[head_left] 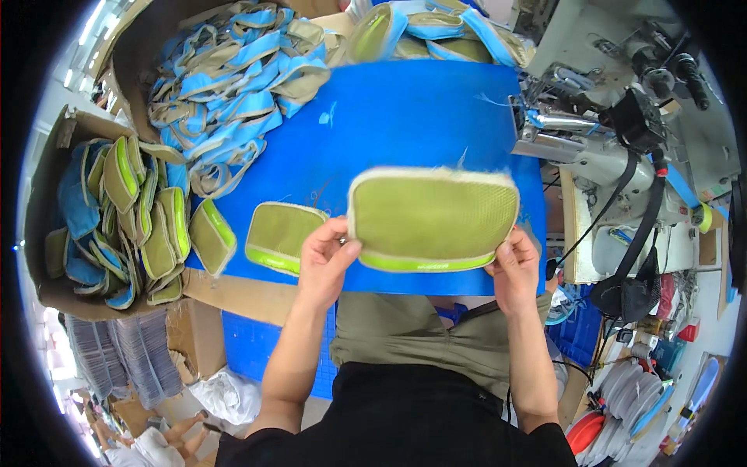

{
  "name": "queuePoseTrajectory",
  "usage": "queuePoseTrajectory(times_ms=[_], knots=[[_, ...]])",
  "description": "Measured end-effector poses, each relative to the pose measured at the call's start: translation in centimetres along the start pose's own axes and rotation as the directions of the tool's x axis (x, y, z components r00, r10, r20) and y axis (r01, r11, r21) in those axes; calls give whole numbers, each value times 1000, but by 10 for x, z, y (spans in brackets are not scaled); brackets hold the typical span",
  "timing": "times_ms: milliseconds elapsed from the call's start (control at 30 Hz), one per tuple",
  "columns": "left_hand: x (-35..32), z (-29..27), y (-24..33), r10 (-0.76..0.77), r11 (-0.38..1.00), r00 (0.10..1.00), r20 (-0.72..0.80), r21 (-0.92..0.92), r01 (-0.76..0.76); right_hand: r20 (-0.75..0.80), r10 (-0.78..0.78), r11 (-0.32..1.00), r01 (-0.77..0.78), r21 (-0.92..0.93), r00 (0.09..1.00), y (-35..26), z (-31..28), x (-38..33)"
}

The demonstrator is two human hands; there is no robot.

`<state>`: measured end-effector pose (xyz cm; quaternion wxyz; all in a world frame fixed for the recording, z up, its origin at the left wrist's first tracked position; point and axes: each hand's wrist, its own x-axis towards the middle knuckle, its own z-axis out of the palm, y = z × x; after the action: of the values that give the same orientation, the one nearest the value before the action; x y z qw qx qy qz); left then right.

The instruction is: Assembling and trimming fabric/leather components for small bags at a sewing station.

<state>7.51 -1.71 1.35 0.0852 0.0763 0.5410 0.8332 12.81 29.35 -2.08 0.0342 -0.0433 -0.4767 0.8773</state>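
Observation:
Between my two hands I hold up a rounded rectangular fabric panel [432, 214], olive green mesh with a pale bound edge and a bright lime strip along its near side. My left hand [327, 261] pinches its near left edge, thumb in front. At the near right corner my right hand [515, 268] grips it the same way. A similar olive panel [284, 232] lies on the blue tabletop [412, 101], just left of and partly behind my left hand. Another panel [212, 237] rests farther left, by a cardboard box.
That cardboard box [50, 272] on the left is full of olive and blue panels. A larger box [128, 70] behind it overflows with blue-and-tan strips [241, 78]. More panels [436, 27] are piled at the far edge. A sewing machine [615, 163] stands on the right.

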Motion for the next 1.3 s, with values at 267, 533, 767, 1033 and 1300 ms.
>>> queuePoseTrajectory(times_ms=[267, 533, 767, 1033, 1300], knots=[[12, 1, 10, 97, 995, 994, -51, 3, -97, 87, -97, 981, 110, -160, 991, 5, 6, -6], [24, -31, 15, -25, 996, 984, -178, 78, 40, 86, 191, 922, -149, -357, 978, 9, 35, 0], [41, -115, 11, -106, 848, 929, -354, 456, 270, 85, 282, 894, -230, -384, 956, 31, 43, 2], [119, -204, 57, 671, 272, 693, -266, 957, 104, 21, 267, 850, -225, -476, 963, 39, 36, -7], [199, -240, 114, 422, -467, 899, 117, 878, 105, 31, 251, 853, -206, -479, 968, 53, 24, -15]])
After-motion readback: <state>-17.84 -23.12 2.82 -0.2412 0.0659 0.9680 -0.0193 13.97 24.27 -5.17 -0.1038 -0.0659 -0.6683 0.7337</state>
